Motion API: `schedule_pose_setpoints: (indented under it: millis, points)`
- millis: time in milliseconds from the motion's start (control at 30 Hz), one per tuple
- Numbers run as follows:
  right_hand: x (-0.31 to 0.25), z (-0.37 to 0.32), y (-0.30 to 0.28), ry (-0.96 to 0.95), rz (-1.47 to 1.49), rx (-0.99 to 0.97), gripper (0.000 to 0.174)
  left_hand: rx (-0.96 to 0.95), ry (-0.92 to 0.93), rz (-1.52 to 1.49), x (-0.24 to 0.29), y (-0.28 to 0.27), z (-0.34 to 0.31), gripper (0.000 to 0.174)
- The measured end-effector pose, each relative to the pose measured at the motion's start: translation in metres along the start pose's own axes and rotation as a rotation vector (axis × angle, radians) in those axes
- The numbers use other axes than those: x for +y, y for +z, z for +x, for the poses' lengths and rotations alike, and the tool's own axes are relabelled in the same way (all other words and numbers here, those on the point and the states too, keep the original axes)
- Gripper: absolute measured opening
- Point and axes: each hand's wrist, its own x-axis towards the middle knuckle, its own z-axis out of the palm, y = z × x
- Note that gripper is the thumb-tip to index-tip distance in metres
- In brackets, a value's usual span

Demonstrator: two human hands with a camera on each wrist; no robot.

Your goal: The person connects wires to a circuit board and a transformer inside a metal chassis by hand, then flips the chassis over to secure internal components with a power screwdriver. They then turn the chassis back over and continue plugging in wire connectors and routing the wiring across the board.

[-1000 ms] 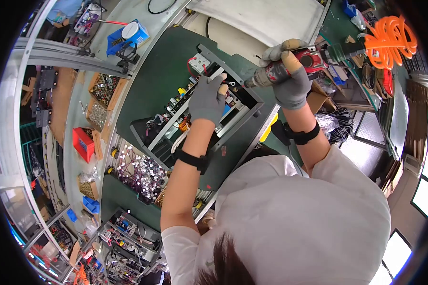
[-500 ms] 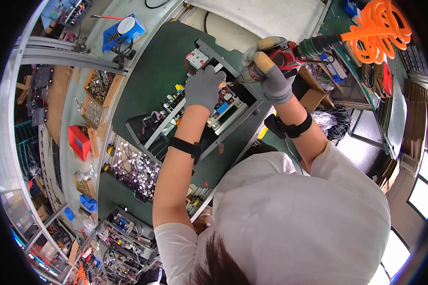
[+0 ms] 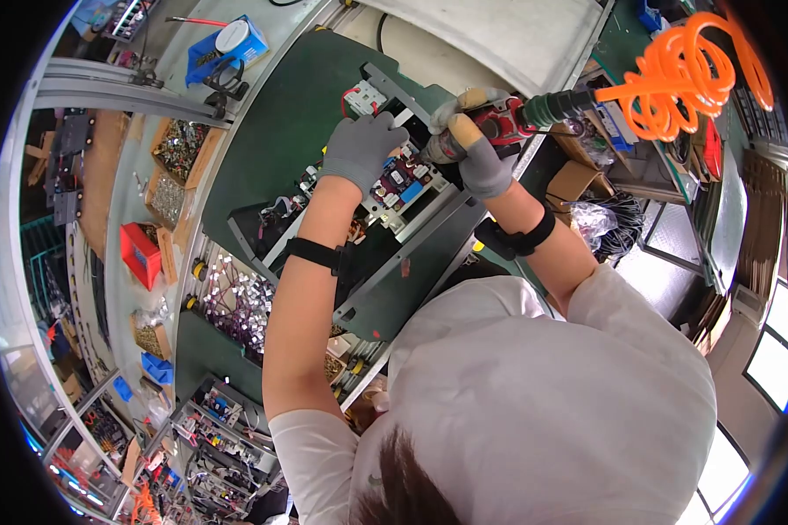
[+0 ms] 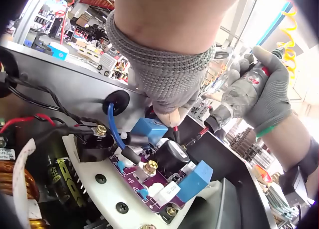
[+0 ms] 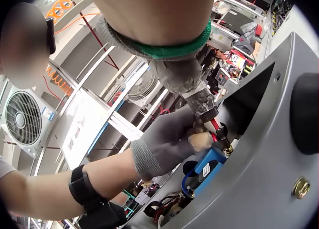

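Right hand [image 3: 481, 166], gloved, is seen clenched round the red screwdriver [image 3: 503, 118], whose bit [image 5: 215, 127] is angled down towards the purple circuit board [image 4: 142, 186] inside the grey metal chassis [image 3: 429, 229] on the green worktop [image 3: 271, 131]. The bit's tip is pinched by the curled fingertips of the left hand [image 3: 359, 149], by which the exact spot of contact is hidden. An orange coiled hose [image 3: 683, 79], joined to the screwdriver's rear, is partly lost at the head view's rim.

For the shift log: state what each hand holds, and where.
Right hand grips the red screwdriver round its body; left hand pinches its bit near the tip.
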Motion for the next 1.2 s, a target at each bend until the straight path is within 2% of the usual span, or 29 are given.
schedule_pose_setpoints:
  millis: [233,333,400,433,500,633,767,833,933,1000,1067,1200]
  points:
    - [-0.014,-0.005,0.014,-0.052,0.016,-0.155,0.029,0.018,-0.066,-0.036,0.000,0.006,0.001,0.026]
    - [-0.017,-0.005,0.016,-0.009,-0.029,-0.106,0.029,0.055,-0.070,-0.043,0.001,0.008,0.000,0.027]
    - [-0.015,-0.005,0.013,-0.001,-0.047,-0.104,0.029,0.056,-0.050,-0.040,0.001,0.006,0.001,0.016]
    - [-0.013,-0.004,0.012,0.009,-0.063,-0.101,0.029,0.059,-0.055,-0.041,0.000,0.007,0.002,0.016]
    - [-0.011,-0.004,0.010,0.011,-0.062,-0.123,0.029,0.063,-0.057,-0.089,-0.001,0.010,0.004,0.026]
    - [-0.007,-0.004,0.012,-0.016,-0.135,-0.146,0.027,0.054,-0.131,-0.165,0.002,0.010,0.010,0.025]
    - [-0.006,-0.005,0.018,0.043,-0.141,-0.154,0.026,-0.005,-0.355,-0.264,0.016,0.005,0.020,0.032]
    - [-0.001,-0.003,0.013,0.023,-0.279,-0.186,0.027,-0.059,-0.496,-0.302,0.019,0.000,0.027,0.039]
    - [0.002,-0.002,0.020,0.006,-0.240,-0.162,0.025,-0.090,-0.485,-0.374,0.013,-0.001,0.029,0.042]
    - [-0.004,-0.001,0.029,0.035,-0.263,-0.182,0.023,-0.054,-0.506,-0.400,0.012,0.002,0.028,0.044]
    - [-0.004,-0.001,0.033,0.091,-0.282,-0.119,0.022,-0.017,-0.479,-0.435,0.010,0.003,0.027,0.042]
    - [0.004,-0.001,0.023,0.162,-0.337,-0.156,0.023,-0.010,-0.497,-0.477,0.008,-0.002,0.027,0.041]
